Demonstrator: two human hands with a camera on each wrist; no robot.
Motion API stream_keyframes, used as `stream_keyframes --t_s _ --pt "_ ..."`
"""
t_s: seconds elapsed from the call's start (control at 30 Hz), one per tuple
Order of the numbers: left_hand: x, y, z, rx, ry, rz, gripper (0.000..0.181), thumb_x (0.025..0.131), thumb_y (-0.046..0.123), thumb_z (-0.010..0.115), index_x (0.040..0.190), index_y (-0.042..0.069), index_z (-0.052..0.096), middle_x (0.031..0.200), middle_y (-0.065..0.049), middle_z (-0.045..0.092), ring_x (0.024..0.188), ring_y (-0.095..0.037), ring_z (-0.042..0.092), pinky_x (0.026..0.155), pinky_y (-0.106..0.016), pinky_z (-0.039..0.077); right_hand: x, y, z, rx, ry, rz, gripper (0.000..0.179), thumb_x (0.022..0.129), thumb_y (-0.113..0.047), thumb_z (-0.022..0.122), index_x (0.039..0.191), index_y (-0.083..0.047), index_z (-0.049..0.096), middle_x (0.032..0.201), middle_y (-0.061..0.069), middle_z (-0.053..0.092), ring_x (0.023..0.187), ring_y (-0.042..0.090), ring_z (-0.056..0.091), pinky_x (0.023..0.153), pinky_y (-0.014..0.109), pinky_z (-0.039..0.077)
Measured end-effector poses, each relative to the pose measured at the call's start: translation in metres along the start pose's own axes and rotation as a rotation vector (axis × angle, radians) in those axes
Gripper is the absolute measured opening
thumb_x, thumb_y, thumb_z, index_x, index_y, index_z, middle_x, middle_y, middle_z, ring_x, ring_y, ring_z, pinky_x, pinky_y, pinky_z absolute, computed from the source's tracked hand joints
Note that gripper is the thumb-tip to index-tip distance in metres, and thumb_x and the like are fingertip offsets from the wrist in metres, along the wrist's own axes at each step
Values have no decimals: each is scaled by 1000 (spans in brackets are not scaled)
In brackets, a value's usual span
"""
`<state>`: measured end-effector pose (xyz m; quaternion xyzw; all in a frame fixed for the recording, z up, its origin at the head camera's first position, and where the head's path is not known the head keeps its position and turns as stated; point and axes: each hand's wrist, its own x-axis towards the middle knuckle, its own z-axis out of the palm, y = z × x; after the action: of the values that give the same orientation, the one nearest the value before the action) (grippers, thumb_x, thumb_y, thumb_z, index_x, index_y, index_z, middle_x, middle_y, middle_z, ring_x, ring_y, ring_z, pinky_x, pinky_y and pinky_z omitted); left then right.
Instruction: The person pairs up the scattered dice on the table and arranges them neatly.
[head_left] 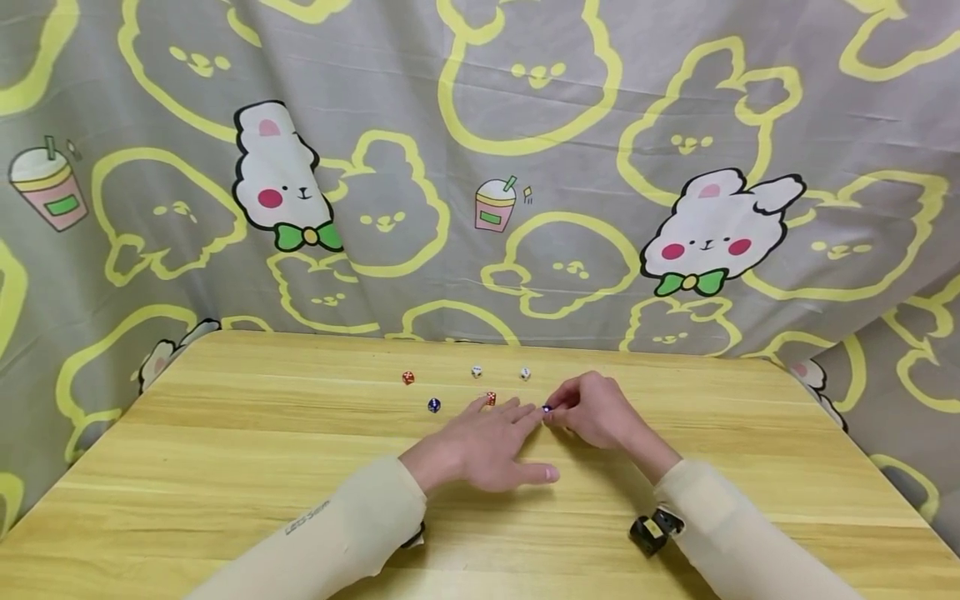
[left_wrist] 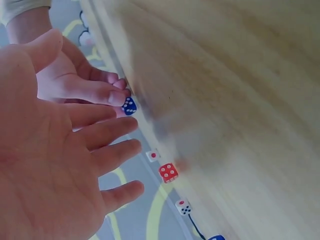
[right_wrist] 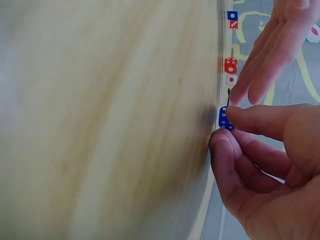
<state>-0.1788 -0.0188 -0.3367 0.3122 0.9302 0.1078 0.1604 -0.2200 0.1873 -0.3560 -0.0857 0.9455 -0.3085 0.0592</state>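
My right hand (head_left: 600, 410) pinches a blue die with white pips (head_left: 547, 409) between thumb and fingers, low at the tabletop. In the right wrist view the same blue die (right_wrist: 225, 119) shows between the thumb tip and curled forefinger. My left hand (head_left: 491, 448) lies palm down with fingers straight and spread, thumb out to the right. Its fingertips point at the pinched die and a red die (head_left: 491, 399), which the hand partly overlaps in the head view. The left wrist view shows the open palm (left_wrist: 60, 155), with nothing held.
On the wooden table (head_left: 262, 467), a blue die (head_left: 434, 405) and another red die (head_left: 408, 377) sit to the left. Two white dice (head_left: 477, 372) stand farther back. A patterned curtain (head_left: 420, 167) hangs behind the table's far edge. A black device (head_left: 648, 533) is on the right wrist.
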Motion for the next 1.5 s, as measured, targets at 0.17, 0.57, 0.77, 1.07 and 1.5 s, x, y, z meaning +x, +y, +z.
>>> stream_keyframes --t_s 0.17,0.57,0.77,1.07,1.5 --pt "-8 1 1 -43 -9 -7 90 101 74 48 169 18 28 175 0 31 165 -21 25 136 -54 14 -7 -3 4 40 -27 -1 4 92 -16 82 94 -13 82 76 -2 71 66 12 60 60 25 48" --pt "-30 0 6 -161 -28 -2 88 102 73 48 169 19 29 174 -3 34 161 -18 33 133 -51 26 -24 -14 12 100 -67 11 7 88 -14 85 94 -14 83 77 -2 72 68 12 60 58 24 48" --pt "-39 -8 8 -450 -38 -7 79 104 63 54 167 21 33 171 2 39 156 -17 40 127 -44 38 -28 -21 16 112 -81 7 5 88 -13 86 90 -15 82 77 -3 72 70 13 59 60 24 47" --pt "-52 -18 11 -826 57 -65 68 103 43 67 158 7 48 155 -10 60 147 -29 54 120 -54 45 -32 -29 24 172 -140 -38 3 88 -11 84 90 -12 81 76 -2 72 69 13 59 58 24 46" --pt "-61 -26 25 -958 152 -157 45 93 21 81 130 -2 68 103 -5 73 91 -14 68 80 -29 52 -53 -46 38 345 -259 -32 6 87 -6 85 89 -6 79 70 2 72 62 13 66 58 29 57"
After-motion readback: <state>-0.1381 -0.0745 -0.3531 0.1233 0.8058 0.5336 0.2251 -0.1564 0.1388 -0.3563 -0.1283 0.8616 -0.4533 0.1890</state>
